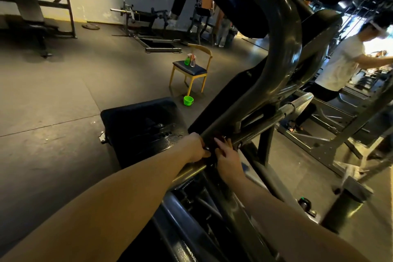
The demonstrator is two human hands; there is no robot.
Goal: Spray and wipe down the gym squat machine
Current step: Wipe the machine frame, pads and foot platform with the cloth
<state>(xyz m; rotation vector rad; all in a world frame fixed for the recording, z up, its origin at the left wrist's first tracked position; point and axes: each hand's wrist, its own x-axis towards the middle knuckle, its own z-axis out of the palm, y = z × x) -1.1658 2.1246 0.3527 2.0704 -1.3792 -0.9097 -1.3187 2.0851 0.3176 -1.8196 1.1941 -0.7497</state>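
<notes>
Being touched at frame joint: squat machine [282,34]. Left hand [197,148] fingers being curled, grasp not discernible; right hand [228,158] fingers being laid nearly straight on frame.

I am in a gym. Directly in front of me is a big squat machine [282,34] with thick dark steel tubes and black pads. The floor [53,102] is covered with dark rubber mats. At the far wall I see an inclined bench [27,4] in a rack, a weight plate [90,26] lying flat on the floor, and a low machine [144,21] with a bar for plates. On my right another person [340,64] stands among more steel frames. Two spray bottles [187,61] stand on a wooden chair [198,70], and a green bucket [188,100] is on the floor near its front leg.
</notes>
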